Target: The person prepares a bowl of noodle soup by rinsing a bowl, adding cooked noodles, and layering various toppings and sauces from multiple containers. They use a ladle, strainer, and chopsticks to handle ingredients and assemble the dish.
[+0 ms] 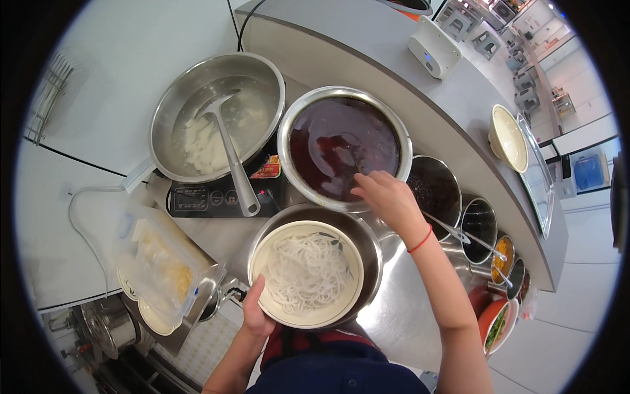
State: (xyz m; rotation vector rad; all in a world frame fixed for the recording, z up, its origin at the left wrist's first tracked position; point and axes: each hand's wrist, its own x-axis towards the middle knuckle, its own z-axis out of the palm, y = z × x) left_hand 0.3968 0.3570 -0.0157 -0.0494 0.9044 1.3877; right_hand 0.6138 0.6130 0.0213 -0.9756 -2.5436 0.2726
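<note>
My left hand grips the rim of a cream bowl, thumb on the inside edge. White noodles fill the middle of the bowl, which is over a wide steel basin. My right hand is above the near right rim of a steel pot of dark red liquid. Its fingers pinch the thin handle of a utensil; the other end is hidden in the liquid.
A steel pot of cloudy water with pale pieces and a slotted metal turner stands on an induction cooker. A plastic tub is at left. Several steel containers and an orange bowl line the right, below a raised counter.
</note>
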